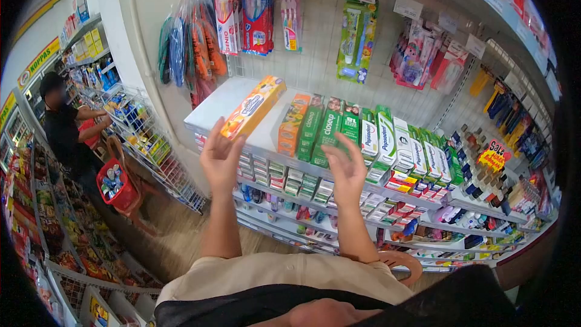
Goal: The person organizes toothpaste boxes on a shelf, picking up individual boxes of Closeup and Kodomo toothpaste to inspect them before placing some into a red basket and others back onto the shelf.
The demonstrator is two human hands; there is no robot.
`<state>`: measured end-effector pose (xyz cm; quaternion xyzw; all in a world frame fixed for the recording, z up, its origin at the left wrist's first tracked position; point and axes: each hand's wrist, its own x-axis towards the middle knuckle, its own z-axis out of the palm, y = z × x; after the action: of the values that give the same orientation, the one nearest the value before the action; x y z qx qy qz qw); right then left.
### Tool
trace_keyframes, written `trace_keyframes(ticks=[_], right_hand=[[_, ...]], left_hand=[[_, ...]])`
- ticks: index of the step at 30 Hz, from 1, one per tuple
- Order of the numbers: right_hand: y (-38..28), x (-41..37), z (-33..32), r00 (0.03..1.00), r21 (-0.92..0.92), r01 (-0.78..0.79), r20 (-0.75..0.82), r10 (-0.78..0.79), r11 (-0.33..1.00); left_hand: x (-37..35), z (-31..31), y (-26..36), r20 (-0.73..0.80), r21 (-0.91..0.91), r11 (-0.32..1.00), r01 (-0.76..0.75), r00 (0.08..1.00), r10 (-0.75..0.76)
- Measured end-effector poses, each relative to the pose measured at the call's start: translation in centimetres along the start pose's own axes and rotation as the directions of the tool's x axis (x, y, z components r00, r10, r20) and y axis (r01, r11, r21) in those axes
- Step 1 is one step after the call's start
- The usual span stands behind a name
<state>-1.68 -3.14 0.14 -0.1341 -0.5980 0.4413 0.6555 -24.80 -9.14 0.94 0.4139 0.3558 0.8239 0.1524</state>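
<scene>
In my left hand (221, 152) is an orange and yellow toothpaste box (254, 108), gripped at its lower end and tilted over the white shelf top (212, 104). My right hand (347, 166) is raised with its fingers apart, in front of the green Closeup toothpaste boxes (330, 122), and holds nothing. Just left of those stands another orange box (293, 124) on the shelf. White and green Pepsodent boxes (385, 139) continue the row to the right of my right hand.
Toothbrush packs (258, 21) and a green toothbrush card (357, 39) hang on the wall rack. Lower shelves (302, 184) carry more small boxes. At the left, a person (66, 127) stands by a wire rack (157, 139) and a red basket (118, 186). A chair (402, 264) is close at my right.
</scene>
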Motion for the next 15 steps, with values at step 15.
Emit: trace_keyframes(ticks=[15], right_hand=[[0.8,-3.6,-5.1,0.997,-0.078,0.024,-0.067,-0.029,0.997]], left_hand=[[-1.9,9.4,-6.2,-0.112,0.344,0.930,-0.132,0.977,0.180]])
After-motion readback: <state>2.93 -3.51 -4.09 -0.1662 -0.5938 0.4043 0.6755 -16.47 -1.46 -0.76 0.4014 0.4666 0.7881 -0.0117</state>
